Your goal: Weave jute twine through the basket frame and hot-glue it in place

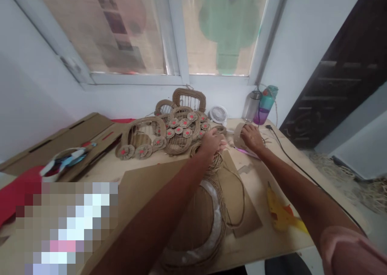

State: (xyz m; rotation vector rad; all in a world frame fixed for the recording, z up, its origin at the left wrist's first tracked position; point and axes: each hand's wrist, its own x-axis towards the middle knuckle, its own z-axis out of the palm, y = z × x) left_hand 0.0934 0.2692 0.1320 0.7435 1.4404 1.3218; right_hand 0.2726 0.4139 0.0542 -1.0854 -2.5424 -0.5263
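Observation:
My left hand [212, 142] is over a coil of brown twine [214, 164], its fingers curled and slightly blurred; what they hold, if anything, is hidden. Farther right, my right hand [252, 138] has its fingers closed over the edge of a pale beige roll [238, 134], which looks like tape. A pink-purple pen-like stick [246, 152] lies just below that hand. Under my left forearm rests an oval twine-wrapped frame [222, 210] with a whitish inner band, on a sheet of cardboard [148, 182]. A loose twine strand [242, 202] loops across the cardboard.
Twine frames with red-centred rosettes [178, 130] stand at the back beside a small white fan [218, 114]. Bottles [266, 105] stand at the back right. A yellow glue gun [279, 210] and black cable [296, 170] lie right. A scrap basket [57, 172] sits left.

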